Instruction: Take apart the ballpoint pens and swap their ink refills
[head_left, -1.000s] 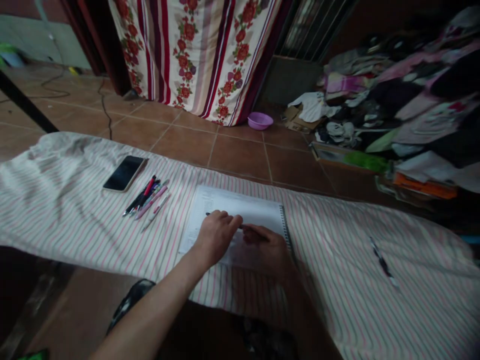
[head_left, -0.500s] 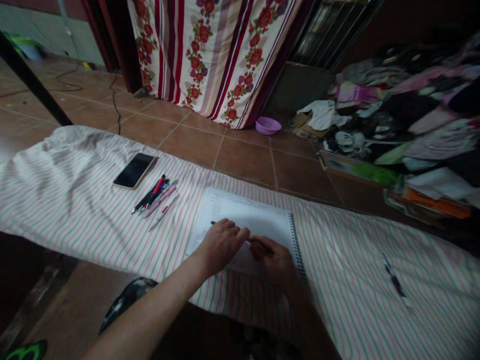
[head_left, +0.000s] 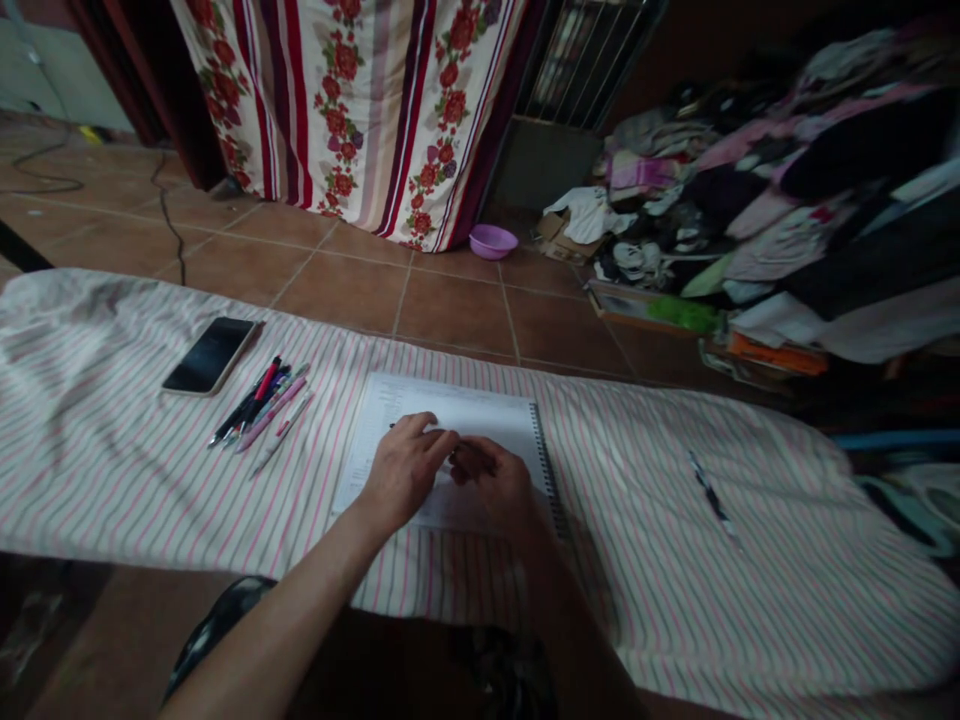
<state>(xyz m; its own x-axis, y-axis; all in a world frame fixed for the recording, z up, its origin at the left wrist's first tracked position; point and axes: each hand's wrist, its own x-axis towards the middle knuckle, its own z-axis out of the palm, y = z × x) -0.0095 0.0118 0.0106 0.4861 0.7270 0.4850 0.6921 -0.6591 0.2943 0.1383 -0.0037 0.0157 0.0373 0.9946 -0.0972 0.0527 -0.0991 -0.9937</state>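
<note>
A spiral notebook (head_left: 480, 412) lies open on a striped cloth (head_left: 112, 450). Both my hands rest on its page. My left hand (head_left: 405, 472) has its fingers curled around a dark pen (head_left: 397, 426), whose tip shows just past my fingers. Close beside it, my right hand (head_left: 499, 483) is closed with its fingertips meeting the same pen. The part of the pen between my hands is hidden.
Several pens (head_left: 262, 405) and a black phone (head_left: 210, 355) lie on the cloth to the left. Another pen (head_left: 709, 492) lies to the right. Beyond are a tiled floor (head_left: 450, 300), a floral curtain (head_left: 360, 110), a purple bowl (head_left: 493, 241) and a heap of clothes (head_left: 787, 200).
The view swung right, then left. My hands stay together on the notebook, with my right hand drawn a little closer to my left.
</note>
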